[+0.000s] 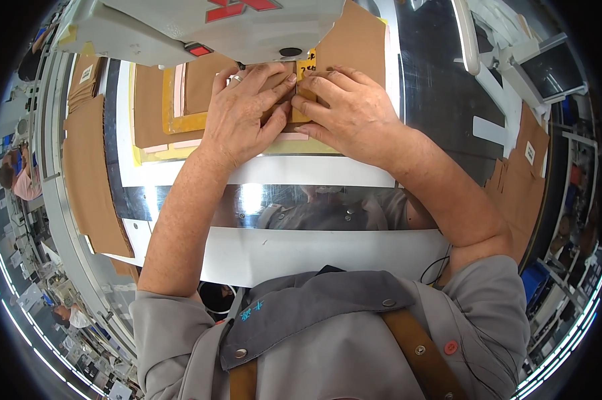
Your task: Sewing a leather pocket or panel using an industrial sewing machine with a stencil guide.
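Note:
My two hands work close together on a flat template [184, 125] with a yellow border, just below a machine head. My left hand [244, 113], with a ring on one finger, lies with fingers apart on a brown sheet [204, 83] inside that border. Beside it, my right hand [354, 110] rests fingers bent and apart on a yellow strip [306, 67] with dark marks. Both sets of fingertips meet near the brown sheet's edge by this strip. The fingertips partly hide what lies under them.
The pale machine head [247, 30] overhangs the far side. Stacked brown sheets lie at left [91, 173] and right [524, 180]. A white board [354, 170] lies beneath the template, on a shiny metal bed [234, 200]. A screen [547, 70] stands far right.

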